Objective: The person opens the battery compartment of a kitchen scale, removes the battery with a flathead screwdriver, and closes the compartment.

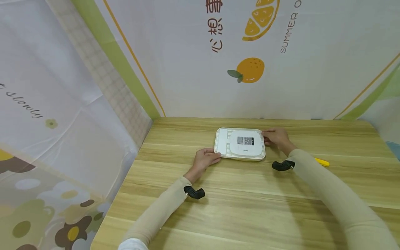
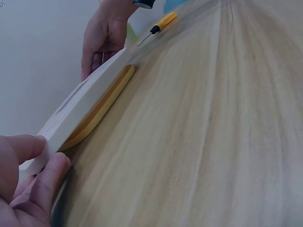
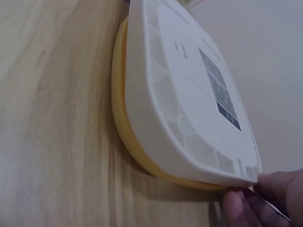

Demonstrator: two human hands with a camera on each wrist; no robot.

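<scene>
A flat white plastic device [image 1: 245,144] with rounded corners lies underside up on the table. Its underside shows a ribbed border and a printed label [image 3: 218,90]. Beneath it, the wrist views show a yellow rounded part [image 3: 121,94] touching the wood. My left hand [image 1: 202,161] pinches the device's near left corner, thumb on top and fingers below. At the far right edge, my right hand [image 1: 278,139] pinches it between thumb and fingers. The fingertips under the device are partly hidden.
A tool with a yellow handle [image 2: 165,20] and thin metal shaft lies on the table to the right, partly behind the right sleeve in the head view. The wooden table [image 1: 237,208] meets a printed cloth [image 1: 193,83] at its back edge. Another cloth hangs on the left.
</scene>
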